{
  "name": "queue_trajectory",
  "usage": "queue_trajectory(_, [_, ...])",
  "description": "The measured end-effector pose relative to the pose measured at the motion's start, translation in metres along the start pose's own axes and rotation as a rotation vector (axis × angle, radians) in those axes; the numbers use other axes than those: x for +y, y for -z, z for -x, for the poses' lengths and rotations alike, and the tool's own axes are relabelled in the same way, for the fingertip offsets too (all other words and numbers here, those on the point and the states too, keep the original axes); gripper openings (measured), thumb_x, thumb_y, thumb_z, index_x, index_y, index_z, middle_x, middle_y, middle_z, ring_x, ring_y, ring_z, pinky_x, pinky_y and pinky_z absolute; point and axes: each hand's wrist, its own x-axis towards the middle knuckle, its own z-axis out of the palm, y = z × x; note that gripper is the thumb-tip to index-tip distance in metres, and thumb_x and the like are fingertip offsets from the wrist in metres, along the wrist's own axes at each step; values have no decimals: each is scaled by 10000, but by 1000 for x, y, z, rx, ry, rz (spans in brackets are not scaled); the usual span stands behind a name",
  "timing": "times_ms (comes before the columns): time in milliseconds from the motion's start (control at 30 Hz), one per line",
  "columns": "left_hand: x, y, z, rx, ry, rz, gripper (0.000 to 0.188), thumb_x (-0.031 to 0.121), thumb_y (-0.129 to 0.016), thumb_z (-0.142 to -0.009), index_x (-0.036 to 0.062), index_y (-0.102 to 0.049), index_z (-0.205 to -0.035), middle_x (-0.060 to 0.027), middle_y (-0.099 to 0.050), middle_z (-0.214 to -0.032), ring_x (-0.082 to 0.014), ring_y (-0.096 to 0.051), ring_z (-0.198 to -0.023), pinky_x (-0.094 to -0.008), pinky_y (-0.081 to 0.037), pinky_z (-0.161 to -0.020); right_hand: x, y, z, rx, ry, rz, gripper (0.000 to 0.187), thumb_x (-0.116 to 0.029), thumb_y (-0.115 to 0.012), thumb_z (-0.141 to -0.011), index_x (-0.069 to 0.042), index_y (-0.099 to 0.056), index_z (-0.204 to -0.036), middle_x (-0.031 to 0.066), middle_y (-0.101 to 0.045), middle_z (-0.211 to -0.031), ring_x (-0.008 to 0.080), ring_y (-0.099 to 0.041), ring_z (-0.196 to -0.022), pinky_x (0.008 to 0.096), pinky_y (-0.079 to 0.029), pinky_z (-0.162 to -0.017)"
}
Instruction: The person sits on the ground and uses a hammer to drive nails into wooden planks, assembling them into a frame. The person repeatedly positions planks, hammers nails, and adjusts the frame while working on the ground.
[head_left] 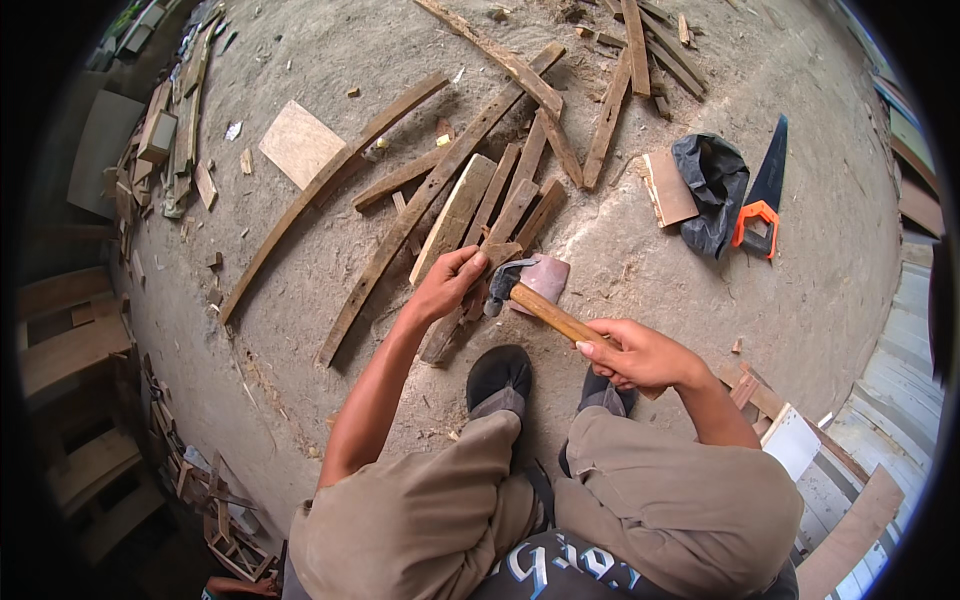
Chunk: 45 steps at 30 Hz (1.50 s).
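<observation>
My left hand (446,287) pinches the end of a small wooden piece (503,252) over a pile of wooden strips. My right hand (640,356) is closed round the wooden handle of a claw hammer (552,312). The hammer's dark metal head is close beside the wooden piece, its claw turned away from me; I cannot tell whether they touch. Behind the hammer, a pinkish flat block (545,277) lies on the ground. A pale wooden board (455,215) rests just beyond my left hand, among darker strips.
Long wooden strips (395,262) spread ahead and left, near a plywood sheet (301,144). To the right lie a black plastic bag (712,190) and a handsaw (768,180) with an orange-black handle. Corrugated metal sheets (890,415) line the right edge. Scrap wood (160,135) piles up at left.
</observation>
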Motion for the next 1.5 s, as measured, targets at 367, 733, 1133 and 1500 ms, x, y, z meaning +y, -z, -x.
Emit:
queue_trajectory(367, [21,-6,10,278,-134,43,335,315,-589,-985,-12,-653,-947,30,-592,-817,-48,-504,-758,-227,-424,-686,12,-26,-7,143,116,5,283,-311,-508,-1020,-34,-540,-1070,-35,-476,-690,46,-443,-563,230,-405,-499])
queue_trajectory(733, [11,-24,19,434,-85,172,319,280,-617,-973,-34,-676,-964,20,-615,-842,-48,-529,-757,-211,-434,-694,22,-32,-10,196,136,81,316,-320,-516,-1014,-20,-567,-1100,-13,-514,-688,53,-473,-575,246,-406,-508])
queue_trajectory(1133, [13,-47,-16,749,-156,446,414,411,-542,-996,20,-605,-875,-65,-658,-782,-113,-627,-716,-257,-505,-654,30,-48,-35,380,296,47,301,-302,-511,-1014,-11,-543,-1084,23,-522,-674,101,-487,-551,293,-407,-505])
queue_trajectory(1500, [77,-54,-12,599,-228,319,262,175,-775,-838,36,-631,-1007,-11,-625,-810,-76,-583,-697,-253,-500,-600,25,-22,-31,730,411,524,273,-190,-533,-981,6,-498,-1167,249,-593,-689,445,-632,-684,477,-452,-566])
